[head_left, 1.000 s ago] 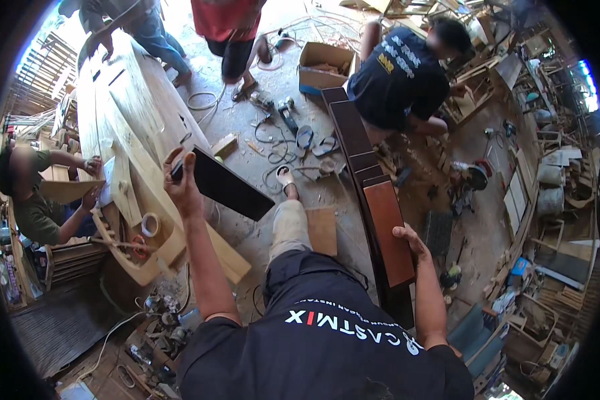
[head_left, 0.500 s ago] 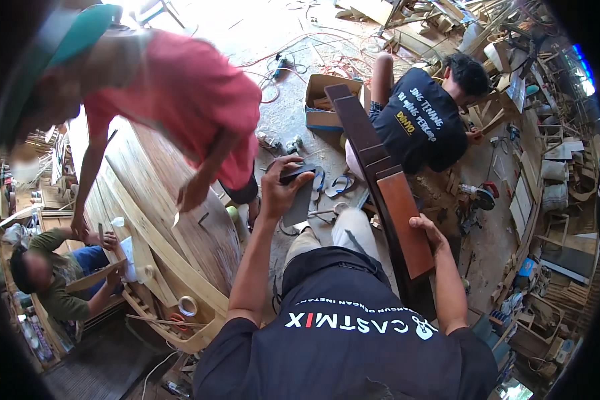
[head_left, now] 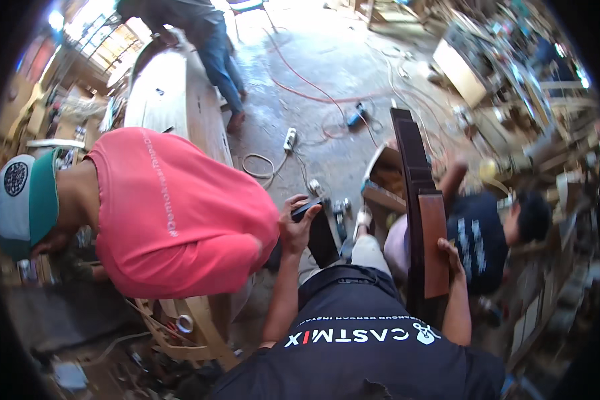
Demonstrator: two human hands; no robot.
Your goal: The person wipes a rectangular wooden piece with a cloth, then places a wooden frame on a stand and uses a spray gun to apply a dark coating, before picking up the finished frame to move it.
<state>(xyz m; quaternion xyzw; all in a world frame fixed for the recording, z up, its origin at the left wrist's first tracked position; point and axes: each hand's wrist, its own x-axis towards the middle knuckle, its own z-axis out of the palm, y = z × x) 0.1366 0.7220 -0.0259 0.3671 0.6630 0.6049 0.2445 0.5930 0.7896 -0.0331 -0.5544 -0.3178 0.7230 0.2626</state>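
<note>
- Now the person in the red shirt (head_left: pixel 180 213) shows lower down and close beside the left hand (head_left: pixel 296 223), and the stack of boards (head_left: pixel 413 180) points more straight up than half a second ago.
- Left thumb and fingers are closed round one end of a dark board (head_left: pixel 323 237). The rest sticks out past them, maybe since one end is enough to carry a thin board.
- The right hand (head_left: pixel 453 259) hugs the side of the stack, its thumb by the edge of the reddish board (head_left: pixel 435 247). I cannot see its fingers underneath.
- That hand is at the near part, likely so the long stack stays close to the body and does not tip.
- Boards in the stack end like steps, with the reddish one on top, perhaps because they are not all the same length.
- The stack is up front on the right, in view between the cardboard box (head_left: pixel 382 195) and the person in the dark shirt (head_left: pixel 477 240).
- A roll of tape (head_left: pixel 189 328) sits by the wooden frame (head_left: pixel 197 352), maybe to be easy to grab.
</note>
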